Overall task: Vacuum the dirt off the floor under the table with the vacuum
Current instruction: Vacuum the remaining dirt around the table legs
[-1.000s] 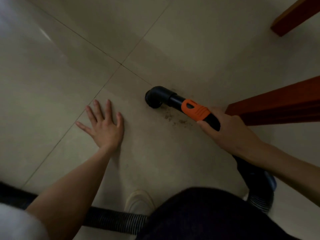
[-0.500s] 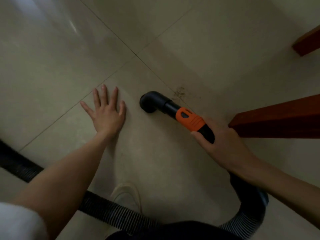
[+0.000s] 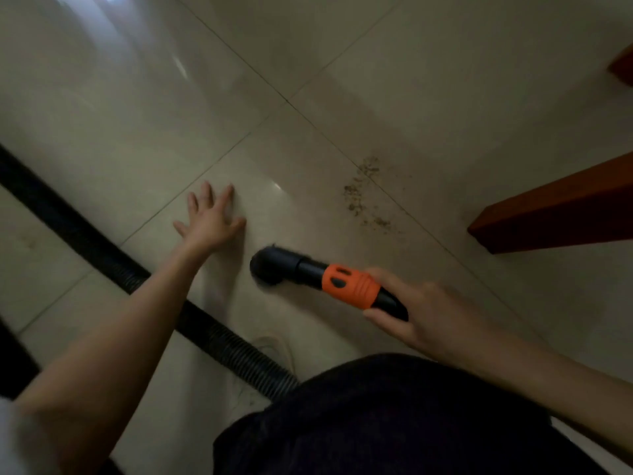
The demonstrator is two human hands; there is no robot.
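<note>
The person crouches low over the pale tiled floor (image 3: 428, 80), and the whole matter comes down to where the dirt (image 3: 364, 197) lies from the nozzle (image 3: 270, 267). The brown crumbs are scattered along a grout line, up and to the right of the black nozzle head, well apart from it, with bare tile between. The right hand (image 3: 428, 317) has its grip wrapped round the dark handle of the vacuum wand (image 3: 349, 286), just behind the orange collar, fingers curled round it. The wand's long axis runs from that hand out toward the left, so the nozzle points away from the crumbs rather than at them; I judge the next sweep needs the head swung up and rightward across the tile to reach the patch.

The left hand (image 3: 212, 217) lies flat on the floor with fingers spread, holding nothing, seemingly as a prop, just left of the nozzle. It is farther from the dirt than the right hand is.

The dirt sits close to the reddish wooden leg of the counter (image 3: 555, 210), which juts in from the right, so the sweep has little room on that side before the head meets wood. The black ribbed hose (image 3: 222, 341) trails across the floor behind the left arm. The patch looks untouched so far.
</note>
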